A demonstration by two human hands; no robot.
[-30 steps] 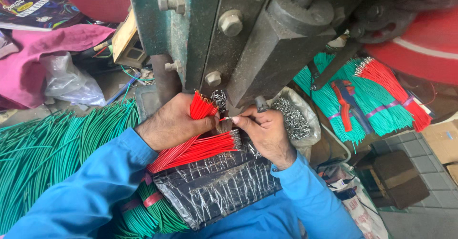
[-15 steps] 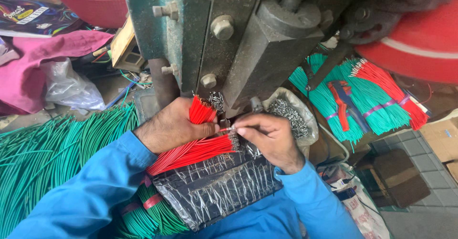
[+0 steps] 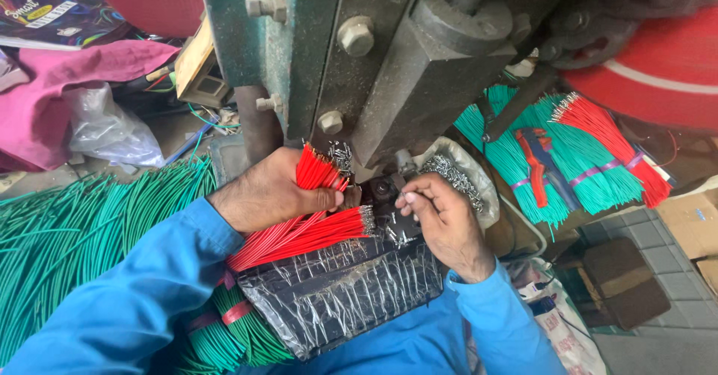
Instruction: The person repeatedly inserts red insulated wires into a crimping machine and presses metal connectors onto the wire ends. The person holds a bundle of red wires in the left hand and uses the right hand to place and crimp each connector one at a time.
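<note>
There are two hands: the left hand (image 3: 273, 194) and the right hand (image 3: 446, 223). There is one grey-green press machine (image 3: 351, 53). Red wires come in two bundles, one in the left hand (image 3: 303, 233) and one at the right (image 3: 613, 143). One red basin (image 3: 142, 1), one pink cloth (image 3: 45, 98) and one clear plastic bag (image 3: 112, 128) lie behind.

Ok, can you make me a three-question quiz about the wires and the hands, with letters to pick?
1. Where do the loose green wires lie?
A. beside the left arm
B. on the machine
C. in the red tub

2. What colour are the wires in the left hand?
A. green
B. red
C. yellow

3. How is the right hand?
A. flat open
B. fingertips pinched by the machine
C. gripping pliers

Answers: 1 A, they spread along the left sleeve. 2 B, the red wires show through the grip. 3 B, its fingers bunch together.
</note>
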